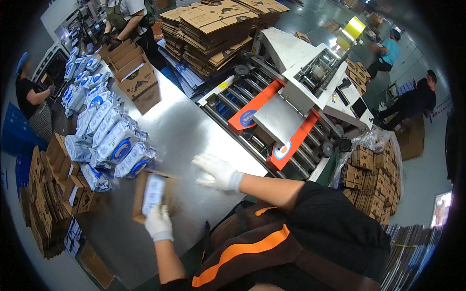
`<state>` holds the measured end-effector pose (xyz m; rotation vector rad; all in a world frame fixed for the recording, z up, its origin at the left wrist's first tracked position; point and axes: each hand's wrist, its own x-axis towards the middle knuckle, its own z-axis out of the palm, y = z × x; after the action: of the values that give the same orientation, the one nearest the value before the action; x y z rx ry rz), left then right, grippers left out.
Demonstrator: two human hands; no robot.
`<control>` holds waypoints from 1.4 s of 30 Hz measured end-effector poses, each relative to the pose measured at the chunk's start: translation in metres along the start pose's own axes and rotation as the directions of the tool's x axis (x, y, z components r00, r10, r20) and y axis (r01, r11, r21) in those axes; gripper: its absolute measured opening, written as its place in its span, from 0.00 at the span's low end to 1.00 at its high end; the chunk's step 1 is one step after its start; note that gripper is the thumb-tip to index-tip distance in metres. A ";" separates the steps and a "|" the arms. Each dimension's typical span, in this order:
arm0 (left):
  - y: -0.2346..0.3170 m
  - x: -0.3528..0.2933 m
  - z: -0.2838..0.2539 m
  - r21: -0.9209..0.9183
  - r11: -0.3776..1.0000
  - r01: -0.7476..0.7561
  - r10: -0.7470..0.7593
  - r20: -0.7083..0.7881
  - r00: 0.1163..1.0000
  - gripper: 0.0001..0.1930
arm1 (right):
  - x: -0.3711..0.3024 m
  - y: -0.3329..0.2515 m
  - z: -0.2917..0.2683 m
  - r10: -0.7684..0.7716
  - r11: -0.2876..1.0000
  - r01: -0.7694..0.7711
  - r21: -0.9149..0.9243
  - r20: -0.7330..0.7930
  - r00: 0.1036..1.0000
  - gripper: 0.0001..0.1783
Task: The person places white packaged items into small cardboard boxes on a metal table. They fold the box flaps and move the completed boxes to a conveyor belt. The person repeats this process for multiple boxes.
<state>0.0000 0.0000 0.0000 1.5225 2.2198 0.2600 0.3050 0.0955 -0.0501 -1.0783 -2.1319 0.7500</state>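
Note:
A small open cardboard box (140,200) stands on the steel table, blurred at its right side. Inside it shows a white-and-blue soft pack (153,190), which looks like wipes. My left hand (159,224), in a white glove, has its fingers closed on the pack's near end at the box edge. To the right of the box my right hand (216,173), also gloved, hovers over the table with fingers stretched and nothing in them. Just beyond the box lies a long heap of similar packs (116,140).
The steel table (187,131) bears more open boxes (135,72) at its far end. A roller-conveyor sealing machine (310,72) adjoins on the right. Flattened cartons (208,29) are stacked behind; folded boxes (46,208) sit at the left edge. Several co-workers are around, one handling boxes opposite.

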 end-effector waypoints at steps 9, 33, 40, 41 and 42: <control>-0.029 -0.012 0.003 -0.129 0.804 -0.581 0.532 -0.279 0.799 0.13 | 0.009 -0.086 0.043 0.026 0.972 0.000 -0.233 0.111 0.993 0.50; 0.002 0.035 0.081 -0.868 0.399 0.297 0.132 0.375 0.918 0.39 | -0.019 -0.077 0.038 -0.087 0.921 0.145 -0.361 0.173 0.981 0.38; 0.152 -0.005 0.160 -0.725 0.547 0.418 0.308 0.639 0.705 0.45 | -0.085 0.026 -0.100 0.015 0.923 -0.016 -0.384 -0.005 1.000 0.14; 0.174 0.000 0.177 -0.726 0.548 0.415 0.339 0.647 0.683 0.41 | -0.087 0.035 -0.116 0.069 0.923 -0.075 -0.377 -0.029 0.997 0.13; 0.197 0.005 0.192 -0.705 0.561 0.434 0.329 0.672 0.664 0.40 | -0.093 0.047 -0.123 0.104 0.922 -0.157 -0.353 -0.166 0.981 0.11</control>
<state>0.2505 0.0620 -0.0946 0.7424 1.1193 0.4709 0.4619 0.0656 -0.0303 -1.4350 -2.1379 0.3225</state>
